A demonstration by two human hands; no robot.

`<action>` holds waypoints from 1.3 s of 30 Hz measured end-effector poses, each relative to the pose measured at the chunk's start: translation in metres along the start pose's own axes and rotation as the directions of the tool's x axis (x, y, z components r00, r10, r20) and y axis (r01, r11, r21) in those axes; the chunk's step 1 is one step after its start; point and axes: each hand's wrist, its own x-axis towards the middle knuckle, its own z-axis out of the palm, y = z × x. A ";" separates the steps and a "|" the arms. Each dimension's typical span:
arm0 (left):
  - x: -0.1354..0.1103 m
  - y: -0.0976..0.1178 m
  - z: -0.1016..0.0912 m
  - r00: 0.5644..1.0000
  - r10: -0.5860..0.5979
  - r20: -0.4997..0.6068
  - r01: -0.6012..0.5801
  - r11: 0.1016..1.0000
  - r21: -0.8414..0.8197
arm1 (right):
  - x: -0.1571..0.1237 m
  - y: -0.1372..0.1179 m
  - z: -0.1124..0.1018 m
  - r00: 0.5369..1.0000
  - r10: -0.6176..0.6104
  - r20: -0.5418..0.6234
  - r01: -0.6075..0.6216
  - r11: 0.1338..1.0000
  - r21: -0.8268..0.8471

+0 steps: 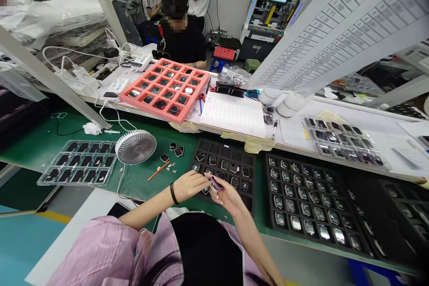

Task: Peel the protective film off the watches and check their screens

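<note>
My right hand grips a small dark watch case with a purple sheen, held tilted between thumb and fingers. From the other side, the closed fingertips of my left hand meet its near edge. What lies exactly between those left fingertips is too small to tell. Both hands are above the front part of a black foam tray, whose pockets hold several watch cases and screens. Left of that tray, an orange stick lies among small pale scraps, close to several loose watch pieces.
A round fan and a clear tray of dark pieces stand on the left. Another black tray of watch cases is on the right. A red tray and paper sheets rest on the shelf. A person sits opposite.
</note>
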 end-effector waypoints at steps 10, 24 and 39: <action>0.001 0.001 -0.004 0.999 0.037 0.008 -0.037 0.999 0.002 | 0.001 0.006 0.002 0.999 -0.036 -0.018 0.035 0.999 -0.041; 0.007 -0.003 0.005 0.923 -0.358 0.141 0.344 0.603 -0.720 | -0.011 0.004 0.008 0.992 0.025 0.120 -0.007 0.989 -0.147; 0.012 0.006 0.032 0.797 -0.415 0.440 0.605 0.548 -0.578 | -0.003 0.016 -0.008 0.930 -0.314 -0.193 0.179 0.844 -0.506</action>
